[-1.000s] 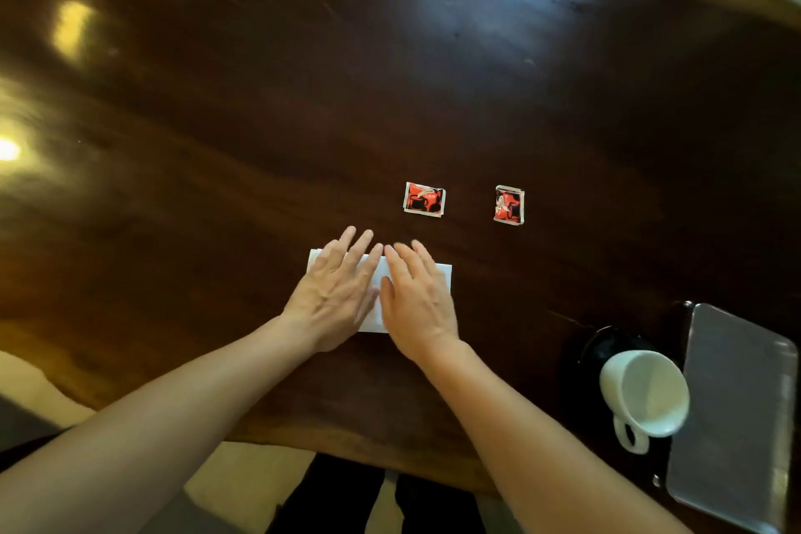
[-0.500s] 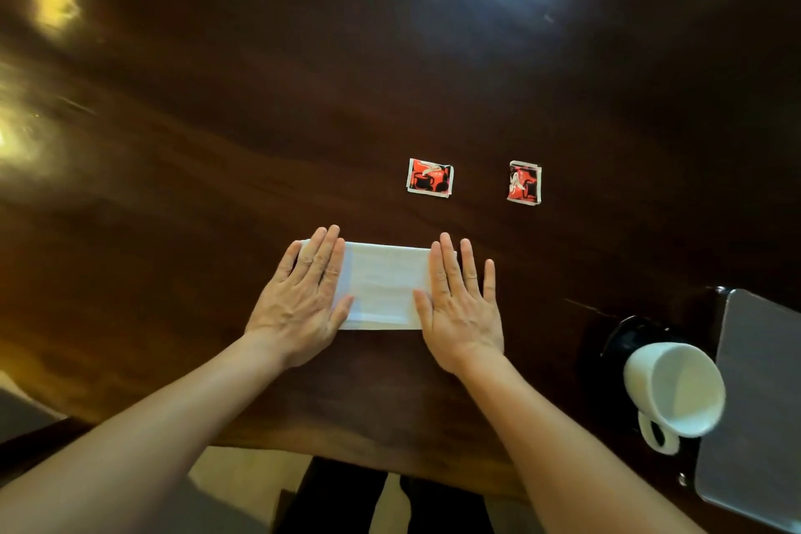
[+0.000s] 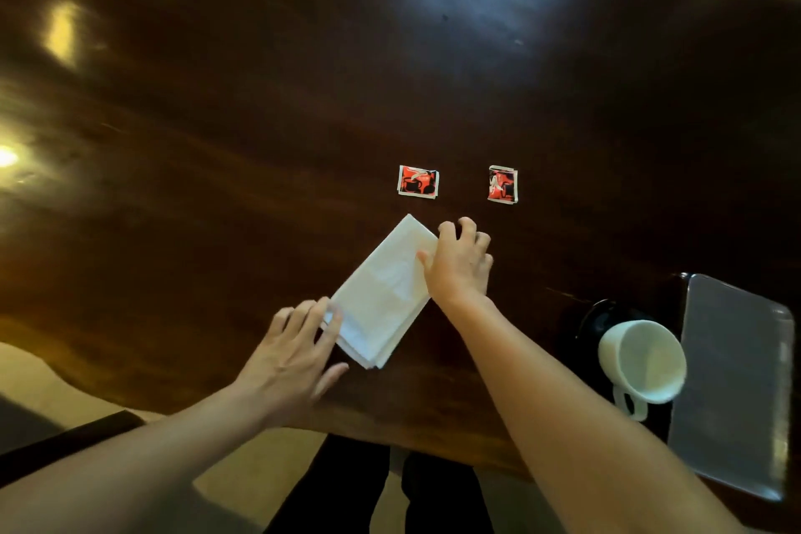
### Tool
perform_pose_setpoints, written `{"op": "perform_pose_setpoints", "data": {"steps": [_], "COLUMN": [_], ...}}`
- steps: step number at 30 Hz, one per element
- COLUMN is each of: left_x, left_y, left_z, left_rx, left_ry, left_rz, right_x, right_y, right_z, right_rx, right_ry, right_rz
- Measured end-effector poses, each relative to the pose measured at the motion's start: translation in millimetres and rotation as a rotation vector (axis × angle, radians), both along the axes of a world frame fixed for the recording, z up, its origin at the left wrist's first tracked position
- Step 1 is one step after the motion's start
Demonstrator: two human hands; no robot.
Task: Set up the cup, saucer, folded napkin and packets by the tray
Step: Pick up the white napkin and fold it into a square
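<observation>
Starting at the left, our left hand lies flat and spread, fingers wide, its fingertips resting on the near-left corner of the folded napkin; it grips nothing, only pins the cloth. Half a second ago the napkin lay square to us with a palm pressing each end; now it sits turned on the diagonal, its far corner pointing toward the packets. We read that as the folding and smoothing being finished, and the napkin being swung round toward its place by the tray.

Our right hand has changed too: it was flat, and now its fingers are curled at the napkin's far-right edge. Whether they pinch the cloth or merely push it we cannot tell, as the fingertips hide the edge.

Just beyond the napkin lie the two red-and-black packets, the left packet and the right packet, apart from each other and untouched. Further right, the white cup rests on a dark saucer, handle toward us, just beside the grey tray at the right edge. So cup and saucer look set; napkin and packets, in our judgement, have yet to be brought over.

The worktop is dark, polished wood with visible grain, glossy enough to throw back warm lamp spots at left and cool light at the top. Pale floor shows below its near edge.
</observation>
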State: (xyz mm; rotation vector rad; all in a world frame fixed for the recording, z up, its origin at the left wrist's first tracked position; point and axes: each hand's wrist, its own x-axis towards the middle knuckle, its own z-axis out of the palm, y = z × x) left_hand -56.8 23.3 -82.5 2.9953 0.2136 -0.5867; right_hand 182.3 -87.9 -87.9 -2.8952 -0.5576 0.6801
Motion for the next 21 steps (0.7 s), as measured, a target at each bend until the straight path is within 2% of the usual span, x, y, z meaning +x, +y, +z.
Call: {"op": "perform_pose_setpoints", "data": {"steps": [7,11,13,16,17,18,21], "left_x": [0.3,11.1,22.8,52.1,62.5,71.6,87.7], "left_y": [-7.3,-4.2,-1.8,7.5,13.1,18.5,25.7], "left_z": [2.6,-0.1,-0.2,5.2,8.1,11.0,15.0], "left_rx": [-0.026,-0.131,-0.282,-0.588,-0.675,-0.751,-0.873], "left_ry": [-0.027,-0.063,-0.171,-0.272,-0.251,-0.212,-0.129], "left_rz": [-0.115,-0.132,0.074,0.63,0.742,0.797,0.787], "right_x": [8.9,15.3,15.9,14.2,13.7,13.0,13.6], "right_y": [11.4,12.9,12.4,12.0,12.4,12.9,13.7], "right_z": [19.6,42.0,56.9,76.5,80.1,81.9,80.3], "right_rx": [0.148,0.353,0.468,0.577,0.592,0.601,0.641], "right_ry": [0.195,0.327,0.374,0.449,0.471,0.493,0.567], "right_rz": [-0.135,-0.144,-0.108,-0.066,-0.065,-0.071,-0.155]}}
